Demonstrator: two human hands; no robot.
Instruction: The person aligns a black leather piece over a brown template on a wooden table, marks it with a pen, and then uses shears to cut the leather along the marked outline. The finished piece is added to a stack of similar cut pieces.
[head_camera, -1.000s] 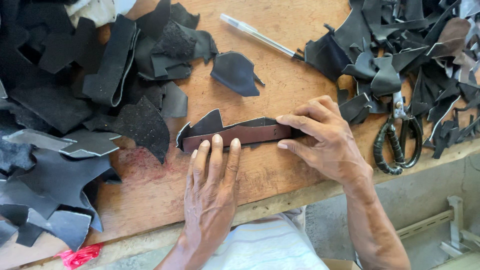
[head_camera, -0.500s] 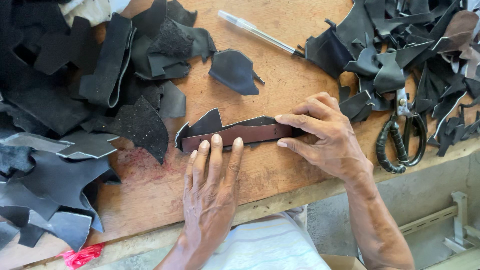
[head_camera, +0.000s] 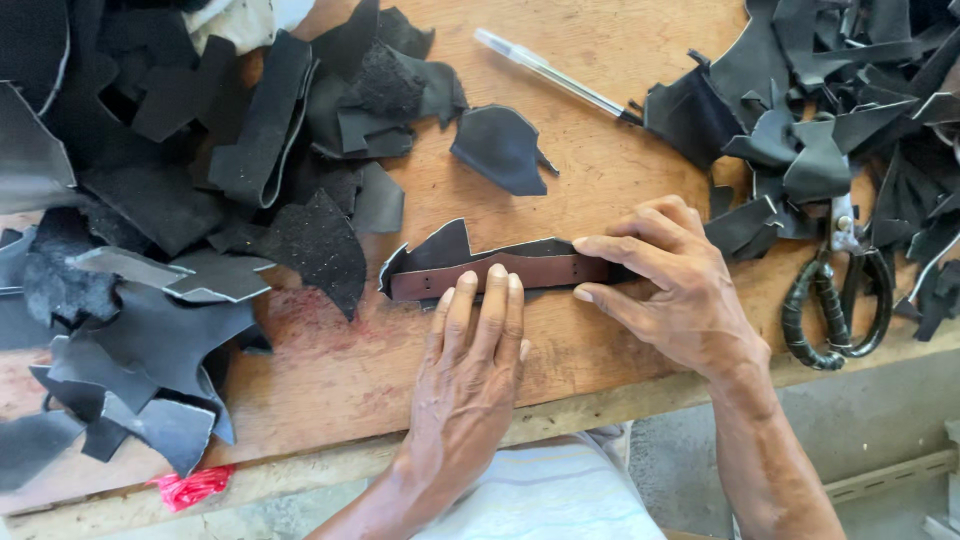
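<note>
Both hands' grip released, flat: left hand, right hand pressing smooth brown strap.

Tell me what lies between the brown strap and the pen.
In the head view, between the brown strap and the pen: one loose black leather scrap on bare wooden table.
</note>
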